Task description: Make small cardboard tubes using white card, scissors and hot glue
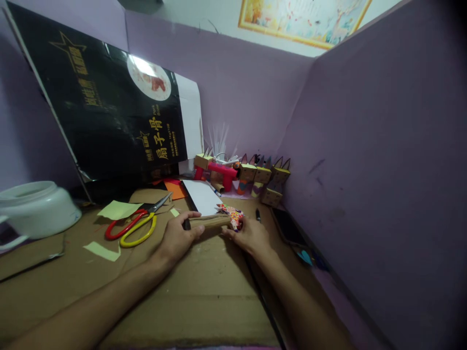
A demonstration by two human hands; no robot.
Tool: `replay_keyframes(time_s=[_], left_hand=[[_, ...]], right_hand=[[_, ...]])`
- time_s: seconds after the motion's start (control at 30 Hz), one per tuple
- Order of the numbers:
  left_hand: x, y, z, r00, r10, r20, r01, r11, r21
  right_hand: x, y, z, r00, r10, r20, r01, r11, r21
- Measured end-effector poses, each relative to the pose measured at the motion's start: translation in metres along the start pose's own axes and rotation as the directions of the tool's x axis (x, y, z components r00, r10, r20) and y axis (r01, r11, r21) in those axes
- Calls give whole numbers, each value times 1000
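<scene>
My left hand (178, 238) is curled around the left end of a brown cardboard tube (209, 221) lying across the cardboard work surface (204, 296). My right hand (250, 234) is closed at the tube's right end, fingers pinching a piece of colourful patterned paper (231, 214) against it. A white sheet (202, 195) lies just behind the tube.
Red and yellow scissors (136, 224) and pale yellow paper scraps (118, 210) lie at the left. A white plastic container (36, 208) sits far left. A black printed box (105, 107) leans at the back. A red glue gun (223, 172) and small cardboard figures (268, 177) stand behind. Purple walls enclose the right.
</scene>
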State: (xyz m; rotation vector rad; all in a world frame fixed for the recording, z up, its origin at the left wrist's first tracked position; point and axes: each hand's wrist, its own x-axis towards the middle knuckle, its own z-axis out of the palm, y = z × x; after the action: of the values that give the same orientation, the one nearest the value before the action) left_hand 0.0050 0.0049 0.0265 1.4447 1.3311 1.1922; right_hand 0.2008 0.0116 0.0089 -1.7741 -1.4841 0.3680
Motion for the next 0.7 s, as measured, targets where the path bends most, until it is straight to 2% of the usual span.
replay_keyframes(time_s=[0.17,0.3,0.4,0.5,0.6,0.7], left_hand=[[4,-3,-1,999,-39,-19,37,994,-105],[6,-5,-3,994,-109,-10,105,971,-215],[7,-6,-4,989,-150,-5,143,953,-266],[8,-7,-3,984,-181,4,174,939,-296],[8,-8,-2,981,-195,23,192,931,-311],[9,-9,-1,984,-177,31,177,932,-315]], right_hand=[[19,3,6,984,114,139,-143,964,225],[23,-2,2,955,127,267,-249,831,497],[9,-8,-9,963,86,254,-237,716,656],[-11,-9,-21,973,37,229,-198,645,738],[-29,-4,-28,957,2,291,-228,627,745],[-41,-2,-26,959,-19,283,-202,653,730]])
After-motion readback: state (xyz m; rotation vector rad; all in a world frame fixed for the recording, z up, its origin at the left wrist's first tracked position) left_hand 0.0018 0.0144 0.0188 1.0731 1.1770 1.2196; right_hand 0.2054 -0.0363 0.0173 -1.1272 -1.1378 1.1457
